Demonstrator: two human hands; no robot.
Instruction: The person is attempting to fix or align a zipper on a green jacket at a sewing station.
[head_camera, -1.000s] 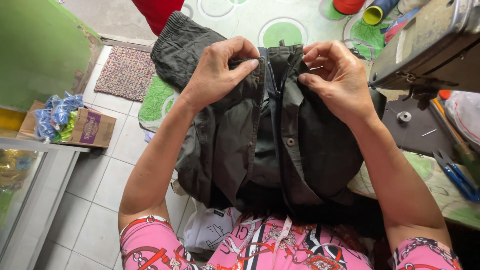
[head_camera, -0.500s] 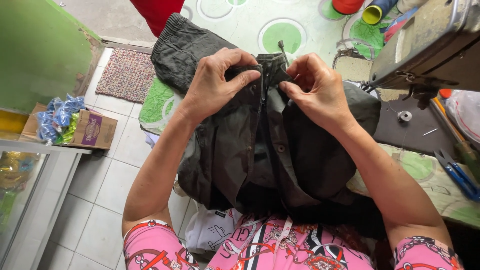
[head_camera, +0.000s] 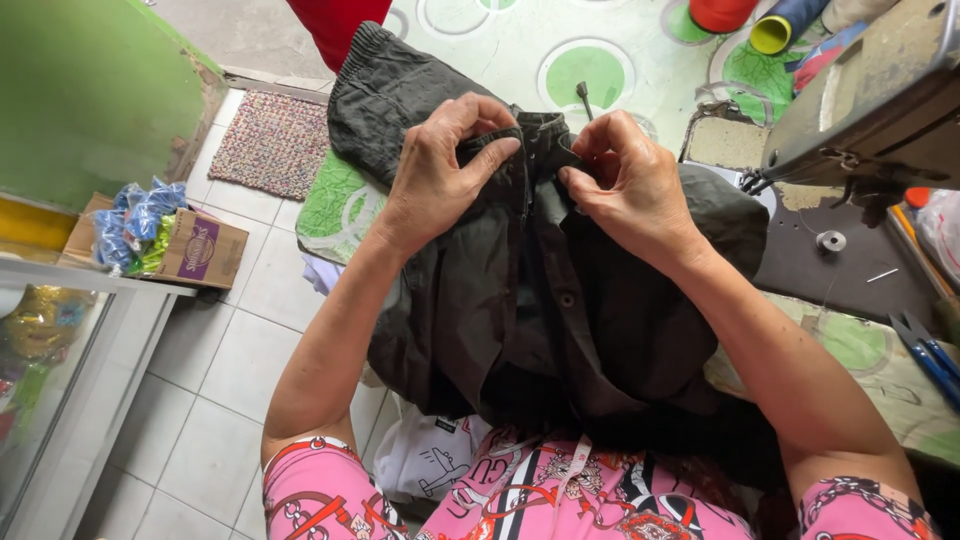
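Observation:
A dark grey-black garment (head_camera: 520, 300) with a button placket lies across my lap and the table edge. My left hand (head_camera: 440, 170) pinches the left side of its top opening between thumb and fingers. My right hand (head_camera: 630, 185) grips the right side of the same opening, fingers curled into the cloth. The two hands sit close together at the garment's upper edge. A small metal tool tip (head_camera: 582, 98) pokes up just beyond the cloth, between the hands.
A sewing machine (head_camera: 870, 110) stands at the right on a table with a green-circle cloth (head_camera: 590, 60). Thread cones (head_camera: 770, 25) stand at the far edge; a bobbin (head_camera: 830, 241) and blue-handled scissors (head_camera: 925, 350) lie right. A cardboard box (head_camera: 195, 250) and mat (head_camera: 270, 145) are on the tiled floor.
Both hands have drawn closer together at the garment's top edge and lowered slightly. The cloth is bunched more tightly between them.

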